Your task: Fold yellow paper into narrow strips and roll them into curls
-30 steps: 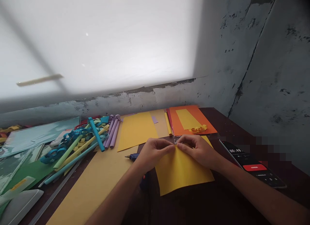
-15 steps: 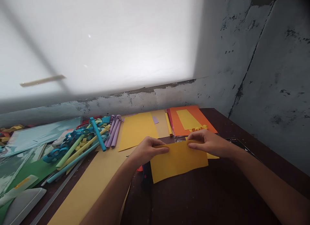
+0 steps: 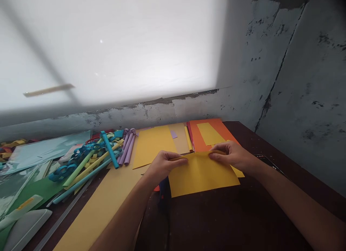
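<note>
One dark tabletop [image 3: 216, 222] spread before us, running from our side to beyond the yellow sheet [image 3: 204, 177] we held. Well to the left of that sheet lay a grey-white object [image 3: 28, 225], and between the two a long tan sheet [image 3: 100, 207] slanted away from us. Just left of our sheet sat a dark blue tool [image 3: 163, 195], partly hidden by our wrist.

We had the yellow sheet over the tabletop, between our two hands; we could not tell whether its near edge touched the wood. Our left hand [image 3: 162, 165] had its fingers [image 3: 180, 163] closed on the left part of the far edge, and our right hand [image 3: 232, 156] pinched the right part, so that edge bent beneath both grips. A faint upright crease showed mid-sheet.

To the right of the sheet, a phone [image 3: 267, 162] lay partly covered by our forearm. Well left of it, green, yellow and blue paper rolls [image 3: 78, 170] lay among curled blue strips [image 3: 61, 171], with purple rolls [image 3: 127, 150] nearer to it. Beyond it we saw a flat yellow piece [image 3: 154, 146], a slim yellow roll [image 3: 188, 139] and an orange sheet [image 3: 229, 130], and behind everything the stained wall [image 3: 305, 81].
</note>
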Motion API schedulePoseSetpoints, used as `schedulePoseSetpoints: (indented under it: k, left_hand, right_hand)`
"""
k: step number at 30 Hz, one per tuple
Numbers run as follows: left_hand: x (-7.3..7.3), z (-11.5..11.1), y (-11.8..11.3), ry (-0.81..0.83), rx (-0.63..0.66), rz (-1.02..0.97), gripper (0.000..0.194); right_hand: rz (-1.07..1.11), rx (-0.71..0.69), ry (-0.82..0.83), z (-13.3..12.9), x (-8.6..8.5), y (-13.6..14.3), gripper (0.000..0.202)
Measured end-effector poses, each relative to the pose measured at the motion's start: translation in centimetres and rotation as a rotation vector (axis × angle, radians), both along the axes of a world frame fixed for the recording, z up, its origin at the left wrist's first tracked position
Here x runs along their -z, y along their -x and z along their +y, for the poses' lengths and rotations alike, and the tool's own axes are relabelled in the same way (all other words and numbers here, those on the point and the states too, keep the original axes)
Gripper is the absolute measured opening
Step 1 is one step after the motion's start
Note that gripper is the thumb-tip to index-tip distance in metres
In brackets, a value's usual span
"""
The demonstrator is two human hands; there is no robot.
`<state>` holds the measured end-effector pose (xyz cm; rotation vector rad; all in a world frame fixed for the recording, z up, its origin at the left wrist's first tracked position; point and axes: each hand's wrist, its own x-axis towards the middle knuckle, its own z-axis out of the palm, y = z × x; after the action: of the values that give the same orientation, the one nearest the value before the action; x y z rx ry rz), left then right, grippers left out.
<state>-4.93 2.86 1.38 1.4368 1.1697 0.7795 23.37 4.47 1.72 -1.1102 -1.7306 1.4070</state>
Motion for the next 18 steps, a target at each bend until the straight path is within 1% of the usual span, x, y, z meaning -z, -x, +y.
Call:
schedulePoseSetpoints:
  k: [2, 5, 8, 11, 13, 15, 18]
  left_hand:
    - [0.08, 0.11, 0.03, -0.030, -0.007, 0.015, 0.036]
    - [0.13, 0.24, 0.11, -0.044, -0.017, 0.013, 0.038]
    - [0.02, 0.25, 0.22, -0.004, -0.028, -0.016, 0.040]
    - [-0.06, 0.29, 0.38, 0.094, -0.025, -0.117, 0.047]
    - [0.01, 0.41, 0.48, 0.139, -0.058, -0.198, 0.053]
    - [0.17, 0.59, 0.52, 0.144, -0.102, -0.280, 0.052]
    - [0.37, 0.80, 0.44, 0.123, -0.129, -0.379, 0.049]
  right_hand:
    - [0.015, 0.007, 0.000, 0.22, 0.34, 0.02, 0.036]
    - [0.023, 0.059, -0.006, 0.51, 0.79, -0.01, 0.034]
    - [0.032, 0.096, -0.013, 0.64, 0.94, -0.05, 0.032]
    - [0.059, 0.106, 0.005, 0.69, 0.87, -0.18, 0.033]
    - [0.099, 0.133, 0.039, 0.75, 0.83, -0.31, 0.034]
    - [0.162, 0.147, 0.092, 0.83, 0.81, -0.41, 0.035]
    - [0.292, 0.117, 0.160, 0.85, 0.77, -0.41, 0.040]
